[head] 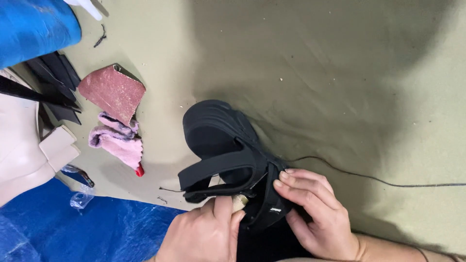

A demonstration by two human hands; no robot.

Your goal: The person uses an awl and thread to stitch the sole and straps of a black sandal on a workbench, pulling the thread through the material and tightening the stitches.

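Down at the bottom centre of the view lay the black chunky-soled sandal with wide fabric straps, sole toe pointing away from me, resting on the olive-green cloth sheet that covered the work surface. My left hand was closed on the lower strap, thumb pressing a small pale object against it; I could not tell what that object was. My right hand cupped the heel side, fingers curled around the black upper and gripping it.

Just right of the shoe a thin dark cord trailed across the cloth toward the frame edge. Well to the left sat a reddish-brown sheet of sandpaper, and touching its lower edge a crumpled pink rag with a small red item under it. Farther left were flat black pieces of sheet material and pale beige leather-like panels. A blue plastic tarp showed beneath the cloth at the lower left.

I judged the main risk to be the strap slipping from under my left thumb, since the hold was only a pinch near the edge; the pale object could then drop into the shadow between my hands. The cord also lay close enough to snag my right wrist.
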